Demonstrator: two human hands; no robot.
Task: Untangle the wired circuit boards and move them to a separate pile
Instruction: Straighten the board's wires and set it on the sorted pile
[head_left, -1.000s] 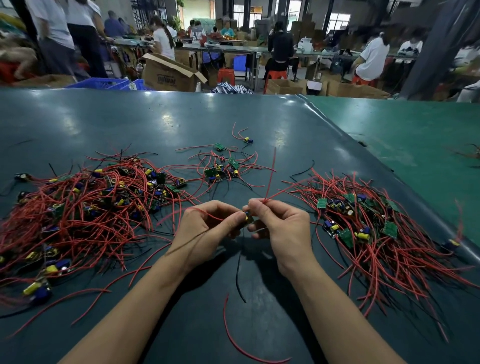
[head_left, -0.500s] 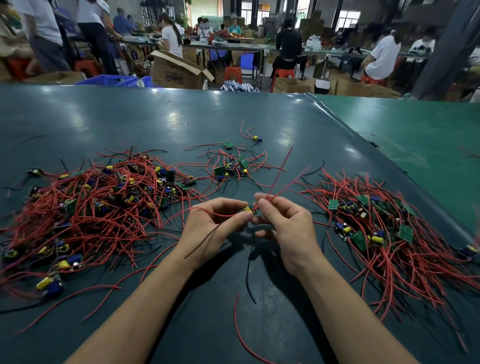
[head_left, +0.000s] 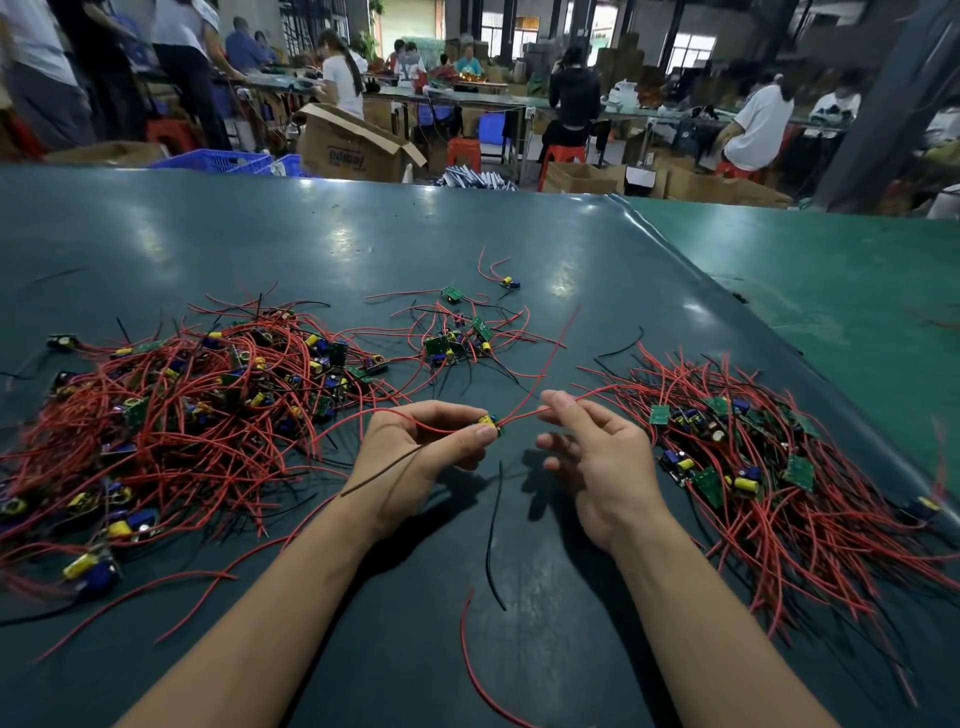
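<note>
Hands have drawn apart: left hand (head_left: 415, 447) pinches the circuit board (head_left: 491, 423); right hand (head_left: 597, 457), otherwise loosely open, pinches its red wire (head_left: 524, 411), now pulled straighter.

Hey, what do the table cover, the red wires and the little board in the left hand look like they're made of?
Table cover: probably a dark green vinyl or rubber sheet, semi-glossy, since lights reflect off it.
Red wires: apparently plastic-insulated, smooth and springy, holding loose curves.
Circuit board pinched in the left hand: mostly hidden; only a yellow cylindrical part shows. Boards in the piles look like green laminate.
</note>
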